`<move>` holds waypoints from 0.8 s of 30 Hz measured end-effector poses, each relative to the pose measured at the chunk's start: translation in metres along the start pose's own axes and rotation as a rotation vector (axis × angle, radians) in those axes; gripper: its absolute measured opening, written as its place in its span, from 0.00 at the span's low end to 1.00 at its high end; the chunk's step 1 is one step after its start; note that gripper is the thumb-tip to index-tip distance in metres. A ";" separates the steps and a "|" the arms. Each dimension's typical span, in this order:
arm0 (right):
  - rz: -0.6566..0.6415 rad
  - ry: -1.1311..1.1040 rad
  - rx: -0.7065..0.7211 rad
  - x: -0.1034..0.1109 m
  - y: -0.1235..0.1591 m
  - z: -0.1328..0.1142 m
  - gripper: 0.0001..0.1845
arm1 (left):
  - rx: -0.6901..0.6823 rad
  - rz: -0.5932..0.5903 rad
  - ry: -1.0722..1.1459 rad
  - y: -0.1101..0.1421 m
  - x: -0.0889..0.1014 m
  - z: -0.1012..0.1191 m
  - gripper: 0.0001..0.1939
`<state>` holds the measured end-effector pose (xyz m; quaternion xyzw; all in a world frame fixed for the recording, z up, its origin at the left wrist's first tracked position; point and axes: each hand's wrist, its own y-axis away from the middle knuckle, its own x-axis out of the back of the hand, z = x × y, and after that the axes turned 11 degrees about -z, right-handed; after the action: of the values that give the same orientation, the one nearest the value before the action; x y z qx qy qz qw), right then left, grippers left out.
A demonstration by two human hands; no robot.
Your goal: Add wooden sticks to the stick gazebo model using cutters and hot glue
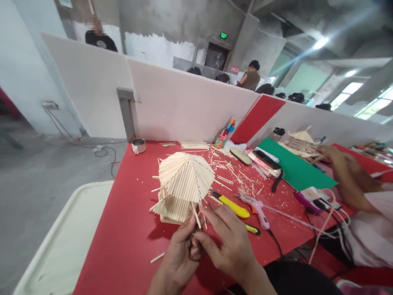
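A small house model (184, 176) of pale wooden sticks, with a pointed roof of many ribs, stands on the red tabletop (123, 229). At its near right corner a single stick (196, 215) slants down from under the roof to my fingers. My left hand (182, 254) is closed below that corner, thumb tip beside the stick; what its curled fingers hold is hidden. My right hand (230, 241) is alongside, index finger reaching toward the stick's lower end, thumb apart from it near my left fingers.
Right of the model lie a yellow utility knife (235, 206), a pink glue gun (259, 211) and scattered stick scraps. Behind are a tape roll (138, 146) and a pen cup (221, 141). A co-worker's arms (350, 172) rest beyond the green board (291, 164). White partitions (190, 102) line the back.
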<state>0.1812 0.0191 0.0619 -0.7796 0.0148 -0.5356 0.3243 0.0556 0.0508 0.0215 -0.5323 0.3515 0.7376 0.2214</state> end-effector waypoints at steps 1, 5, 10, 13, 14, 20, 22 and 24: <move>0.001 0.002 -0.010 0.000 0.001 0.000 0.22 | 0.008 -0.002 -0.003 0.000 0.001 0.001 0.08; 0.012 -0.015 -0.045 0.001 0.004 0.001 0.21 | 0.012 -0.100 -0.034 0.000 0.004 0.004 0.07; 0.057 -0.066 -0.052 0.009 0.014 0.005 0.24 | -0.046 -0.219 -0.111 0.001 0.003 0.007 0.12; 0.099 -0.097 -0.106 0.013 0.024 0.010 0.19 | -0.059 -0.214 -0.143 0.007 0.002 0.006 0.13; 0.120 -0.104 -0.138 0.014 0.027 0.013 0.16 | -0.053 -0.195 -0.157 0.011 0.003 0.006 0.13; 0.129 -0.105 -0.273 0.001 0.050 0.021 0.06 | -0.083 -0.009 -0.374 0.039 0.021 -0.010 0.09; 0.081 -0.123 -0.282 -0.006 0.055 0.019 0.07 | -0.152 0.112 -0.538 0.045 0.026 -0.015 0.13; 0.042 -0.146 -0.274 -0.012 0.058 0.014 0.08 | -0.219 0.272 -0.742 0.049 0.027 -0.013 0.16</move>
<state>0.2074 -0.0156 0.0188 -0.8529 0.0805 -0.4635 0.2262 0.0200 0.0078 0.0080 -0.1991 0.2343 0.9352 0.1754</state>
